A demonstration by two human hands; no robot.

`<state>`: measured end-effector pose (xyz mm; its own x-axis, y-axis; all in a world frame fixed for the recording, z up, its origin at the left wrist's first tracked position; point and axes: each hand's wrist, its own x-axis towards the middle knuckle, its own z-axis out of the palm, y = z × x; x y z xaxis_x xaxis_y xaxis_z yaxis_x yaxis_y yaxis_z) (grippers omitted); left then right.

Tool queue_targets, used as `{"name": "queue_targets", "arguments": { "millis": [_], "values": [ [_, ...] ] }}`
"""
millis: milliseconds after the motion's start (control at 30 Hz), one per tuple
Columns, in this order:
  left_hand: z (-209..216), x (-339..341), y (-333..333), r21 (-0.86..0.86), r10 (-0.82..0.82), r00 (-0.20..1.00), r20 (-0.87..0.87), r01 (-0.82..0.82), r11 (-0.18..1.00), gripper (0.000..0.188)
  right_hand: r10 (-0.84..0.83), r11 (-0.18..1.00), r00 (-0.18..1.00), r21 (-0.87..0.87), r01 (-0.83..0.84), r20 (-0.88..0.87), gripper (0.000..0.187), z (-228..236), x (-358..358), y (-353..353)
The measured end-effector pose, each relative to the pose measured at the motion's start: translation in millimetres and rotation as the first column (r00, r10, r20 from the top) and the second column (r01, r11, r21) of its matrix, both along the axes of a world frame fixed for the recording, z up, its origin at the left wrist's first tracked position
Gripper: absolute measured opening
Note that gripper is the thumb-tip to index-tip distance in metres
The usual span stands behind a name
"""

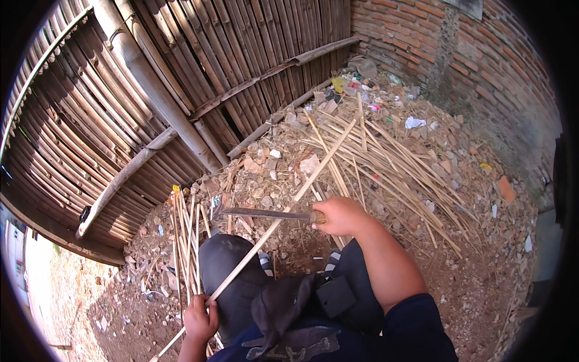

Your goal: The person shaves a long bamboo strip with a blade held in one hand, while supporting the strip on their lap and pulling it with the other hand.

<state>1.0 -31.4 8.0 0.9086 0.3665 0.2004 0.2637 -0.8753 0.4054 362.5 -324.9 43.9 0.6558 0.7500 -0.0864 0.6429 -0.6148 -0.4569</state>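
Note:
My right hand [341, 216] is closed round the short handle of a long machete with a hooked tip [259, 213], its blade pointing left. The blade lies across a long pale bamboo strip [244, 260], at about its middle. My left hand [201, 320] grips that strip lower down, beside my left knee, thumb on top. The strip slants from the lower left, over my knee, to the far right above the ground. Whether the edge cuts into it, I cannot tell.
Several bamboo strips [386, 163] lie in a loose pile ahead on the right; more strips [188, 241] lie left of my knee. Rubble and litter cover the ground [259, 172]. A bamboo wall [223, 66] stands at the left, a brick wall [482, 66] at the right.

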Motion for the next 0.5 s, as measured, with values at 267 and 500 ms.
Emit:
{"name": "queue_targets", "arguments": {
  "millis": [267,500],
  "values": [
    [-0.8,4.9,-2.5,-0.025,0.067,0.998,-0.014,-0.067,0.997,0.017,0.038,0.999,0.999,-0.037,-0.038,-0.015,0.035,-5.4,-3.1,3.9],
    [4.7,-4.9,0.7,-0.228,0.14,0.983,-0.122,-0.165,0.959,0.022,0.136,0.986,0.983,0.078,-0.146,0.121,0.033,-25.6,-10.0,19.1]
  ]
}}
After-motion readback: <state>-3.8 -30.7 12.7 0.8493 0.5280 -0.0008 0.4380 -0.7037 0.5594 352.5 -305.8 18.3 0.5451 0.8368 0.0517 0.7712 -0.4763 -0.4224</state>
